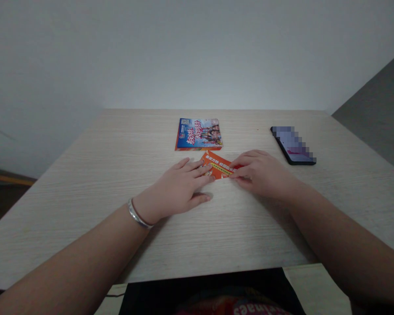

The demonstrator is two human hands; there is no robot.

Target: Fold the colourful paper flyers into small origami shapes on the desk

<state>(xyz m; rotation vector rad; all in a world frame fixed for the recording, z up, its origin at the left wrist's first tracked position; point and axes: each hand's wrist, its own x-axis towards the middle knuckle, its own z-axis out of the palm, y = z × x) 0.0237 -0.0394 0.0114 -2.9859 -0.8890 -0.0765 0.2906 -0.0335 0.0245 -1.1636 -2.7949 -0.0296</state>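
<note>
My forearms point(68, 262) lie on the table point(118, 153). Left hand point(179, 186), spread flat, pins the orange card point(216, 165) against sliding; right hand point(261, 173) pinches its opposite edge. Booklet point(198, 133) just beyond the grip; phone point(293, 145) farther right.

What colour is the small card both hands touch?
The card is orange with white lettering; head view.

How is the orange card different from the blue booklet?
The orange card is smaller than the blue booklet. The left hand and right hand touch the orange card; nothing touches the blue booklet. The orange card lies slanted; the blue booklet lies straight. Both lie on the table.
</note>
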